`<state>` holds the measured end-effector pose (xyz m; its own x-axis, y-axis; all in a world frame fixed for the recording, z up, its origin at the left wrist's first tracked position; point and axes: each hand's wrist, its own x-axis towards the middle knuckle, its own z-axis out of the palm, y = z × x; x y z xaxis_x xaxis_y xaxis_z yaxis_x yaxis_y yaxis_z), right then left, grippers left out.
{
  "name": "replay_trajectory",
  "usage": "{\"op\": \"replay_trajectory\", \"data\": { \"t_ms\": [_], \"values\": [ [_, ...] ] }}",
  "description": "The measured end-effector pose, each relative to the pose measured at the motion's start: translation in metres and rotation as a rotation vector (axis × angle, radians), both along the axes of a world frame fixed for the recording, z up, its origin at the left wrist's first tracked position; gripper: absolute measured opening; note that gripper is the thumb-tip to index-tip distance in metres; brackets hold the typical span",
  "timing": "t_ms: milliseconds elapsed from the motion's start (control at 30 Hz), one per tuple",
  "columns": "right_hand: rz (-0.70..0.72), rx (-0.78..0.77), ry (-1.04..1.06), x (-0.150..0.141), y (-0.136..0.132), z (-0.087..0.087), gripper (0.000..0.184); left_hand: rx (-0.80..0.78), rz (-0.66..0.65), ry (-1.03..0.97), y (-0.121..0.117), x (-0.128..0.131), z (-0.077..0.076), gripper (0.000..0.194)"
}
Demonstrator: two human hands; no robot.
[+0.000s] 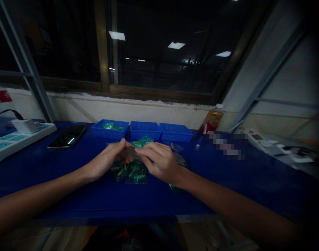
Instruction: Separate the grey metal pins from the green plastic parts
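Observation:
Over the middle of the blue table, my left hand [113, 155] and my right hand [160, 161] come close together, both closed. Between them is a small clear plastic bag [135, 156], pinched at its left side by the left fingers and at its upper right by the right fingers. Small metallic bits show near the bag's top edge, too blurred to name. Below and behind the hands lie several green-tinted plastic bags [137, 175] with small pale parts inside. Part of this pile is hidden by my hands.
Three blue bins stand in a row: a left bin [96, 131] with a green bag inside, a middle bin [146, 134] and a right bin [175, 136]. A phone [67, 136] and a power strip [48, 129] lie left. A drink bottle [212, 120] stands back right.

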<state>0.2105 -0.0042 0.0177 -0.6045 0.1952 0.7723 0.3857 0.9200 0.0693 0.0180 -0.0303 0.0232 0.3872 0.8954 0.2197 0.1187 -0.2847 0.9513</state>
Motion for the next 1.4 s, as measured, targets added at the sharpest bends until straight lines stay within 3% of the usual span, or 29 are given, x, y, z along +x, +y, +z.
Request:
{"op": "replay_trajectory", "data": {
  "t_ms": [100,267,400,533,733,967,1133,1200,1300,1400],
  "values": [
    [0.006,-0.038,-0.037,0.000,0.002,-0.001,0.027,0.166,0.099,0.114,0.000,-0.001,0.000,0.029],
    [0.020,-0.285,-0.011,-0.005,-0.001,0.003,0.021,0.661,0.354,0.435,0.001,-0.007,0.002,0.007],
    [0.048,-0.583,0.067,-0.008,-0.005,0.008,0.022,0.900,0.331,0.482,-0.003,-0.008,0.004,0.011],
    [0.139,-0.739,0.091,-0.010,-0.006,0.011,0.020,0.986,0.296,0.551,-0.006,-0.008,0.003,0.022],
    [0.125,-0.872,0.210,-0.013,-0.001,0.003,0.009,0.968,0.262,0.575,-0.005,-0.006,0.001,0.030],
    [-0.120,-0.681,0.411,-0.005,0.009,0.010,0.008,0.756,0.208,0.573,-0.003,-0.004,0.002,0.021],
    [-0.083,-0.272,0.247,-0.001,-0.001,0.010,0.009,0.304,0.137,0.232,-0.001,-0.004,0.006,0.037],
    [-0.015,-0.142,0.145,-0.001,-0.005,0.007,0.012,0.156,0.114,0.092,0.001,-0.003,0.006,0.033],
    [0.071,-0.098,0.043,-0.002,-0.006,0.006,0.016,0.105,0.118,0.011,0.003,-0.003,0.004,0.020],
    [0.083,-0.223,0.016,-0.003,-0.005,0.008,0.016,0.206,0.169,0.049,0.005,-0.004,0.003,0.016]
  ]
}}
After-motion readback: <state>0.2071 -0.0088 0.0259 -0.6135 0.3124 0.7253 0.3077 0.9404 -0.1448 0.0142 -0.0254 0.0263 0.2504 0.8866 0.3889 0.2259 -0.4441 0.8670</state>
